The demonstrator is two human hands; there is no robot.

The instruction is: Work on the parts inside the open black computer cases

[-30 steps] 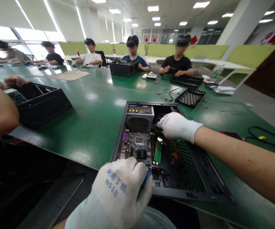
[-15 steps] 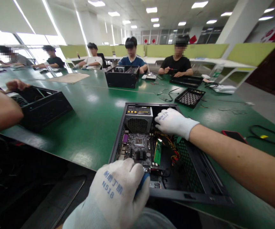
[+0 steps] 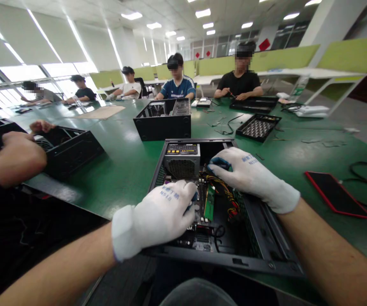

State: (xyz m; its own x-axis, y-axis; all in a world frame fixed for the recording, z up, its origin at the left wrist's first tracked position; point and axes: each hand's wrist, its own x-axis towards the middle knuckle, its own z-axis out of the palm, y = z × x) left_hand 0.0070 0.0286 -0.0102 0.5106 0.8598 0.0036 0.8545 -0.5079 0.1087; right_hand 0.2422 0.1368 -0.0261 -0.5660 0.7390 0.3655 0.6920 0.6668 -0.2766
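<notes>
An open black computer case [image 3: 253, 261] lies in front of me, its inside facing up. My left hand [image 3: 162, 212], in a white glove with blue fingertips, reaches over the motherboard [image 3: 201, 193] and covers most of it. Its fingers are bent together beside the green memory stick [image 3: 209, 203]; what is between them is hidden. My right hand [image 3: 239, 172], gloved the same, hovers at the case's right side by the power supply [image 3: 182, 163] and the bundled yellow, red and black cables [image 3: 228, 193]. Its fingers are curved, the thumb stands apart, and nothing shows in it.
Another open case [image 3: 162, 127] stands just beyond mine, and a third [image 3: 75, 155] is at the left beside a co-worker's arm [image 3: 18, 159]. A red-edged phone-like slab [image 3: 336, 193] lies at right. Beyond are a black tray [image 3: 258, 126], loose cables and several seated people.
My left hand has moved from the near edge of the case forward onto the motherboard. My right hand has drawn back slightly to the right. The view has shifted, and the far case has turned.
</notes>
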